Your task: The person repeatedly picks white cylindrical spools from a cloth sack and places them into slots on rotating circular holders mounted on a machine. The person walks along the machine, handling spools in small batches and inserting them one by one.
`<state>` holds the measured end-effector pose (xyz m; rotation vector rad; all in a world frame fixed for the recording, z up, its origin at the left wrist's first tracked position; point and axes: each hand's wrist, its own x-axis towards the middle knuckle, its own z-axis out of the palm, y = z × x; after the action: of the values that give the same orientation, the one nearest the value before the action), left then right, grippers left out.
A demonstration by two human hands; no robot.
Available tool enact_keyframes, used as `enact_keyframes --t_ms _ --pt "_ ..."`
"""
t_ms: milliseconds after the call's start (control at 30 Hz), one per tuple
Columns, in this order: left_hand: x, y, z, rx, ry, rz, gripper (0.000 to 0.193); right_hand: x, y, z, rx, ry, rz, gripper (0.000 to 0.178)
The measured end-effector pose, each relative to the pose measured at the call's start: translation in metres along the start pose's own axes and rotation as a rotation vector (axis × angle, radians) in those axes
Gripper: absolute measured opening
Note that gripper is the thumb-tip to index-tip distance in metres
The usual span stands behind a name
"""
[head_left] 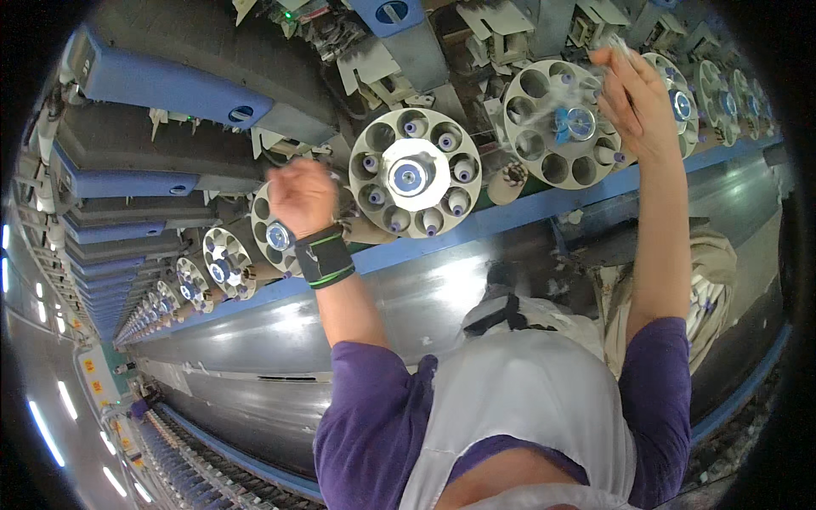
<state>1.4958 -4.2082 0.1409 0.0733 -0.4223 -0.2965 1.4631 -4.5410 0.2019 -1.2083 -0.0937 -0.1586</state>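
Observation:
My right hand [633, 102] is raised at the upper right, its fingers pinched around loose white yarn [619, 47]. Wispy strands spread from it across a round cream bobbin magazine [555, 167], whose pockets mostly look dark. A bit of blue material [562, 125] sits by this magazine's hub. My left hand [302, 195], with a black and green wristband [325, 257], is smeared by motion, so its fingers cannot be read. It is in front of another magazine [259, 204], left of a central magazine [361, 176] with white, purple-tipped bobbins [432, 223] in its pockets.
Blue and grey winding units [178, 85] line the far side, with more magazines [228, 270] receding left and right. A blue rail [391, 257] runs below them. A beige cloth sack [712, 263] holding bobbins is near my right elbow. A steel surface [255, 340] extends leftward.

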Motion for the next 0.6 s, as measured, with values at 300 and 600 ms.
enact_keyframes --t_ms 300,600 --pt "-0.012 -0.064 -0.035 0.680 -0.301 -0.762 0.035 -0.024 0.023 -0.055 -0.617 0.256 -0.094 0.026" --pt "-0.023 -0.053 -0.114 1.045 0.748 -0.252 0.033 -0.133 0.067 -0.009 -0.617 -0.481 -0.100 0.022"
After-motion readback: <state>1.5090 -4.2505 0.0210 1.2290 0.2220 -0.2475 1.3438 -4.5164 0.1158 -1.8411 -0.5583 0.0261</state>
